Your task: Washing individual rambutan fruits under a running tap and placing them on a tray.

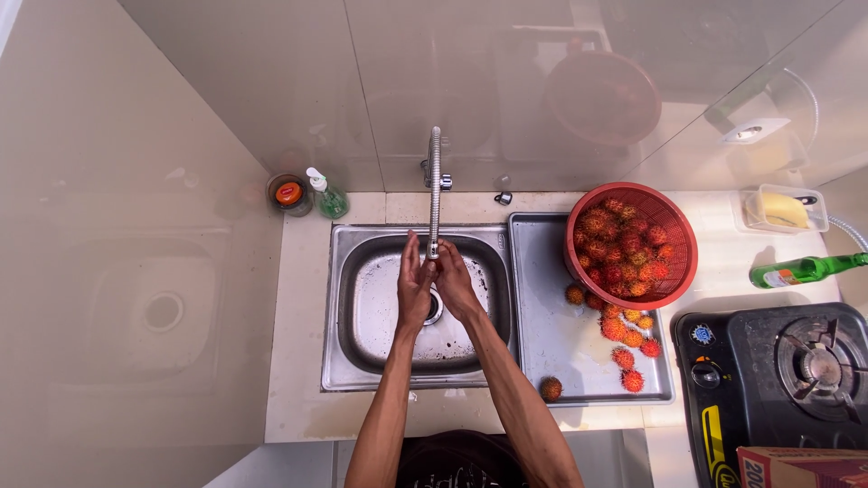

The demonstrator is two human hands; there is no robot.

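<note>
Two bare forearms without sleeves, watch or rings, ending in a left hand (414,287) and a right hand (455,282) with long slim fingers, above a dark garment with pale curling lettering across its front at the bottom edge.

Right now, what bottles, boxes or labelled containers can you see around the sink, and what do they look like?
Soap bottle: behind the sink's left corner, clear green, white pump.
Round jar: beside it, dark, orange lid.
Green bottle: lying right of the red basket, pale label.
Cardboard box: bottom right, brown, red print.
Clear tub: far right, holds something yellow.
</note>
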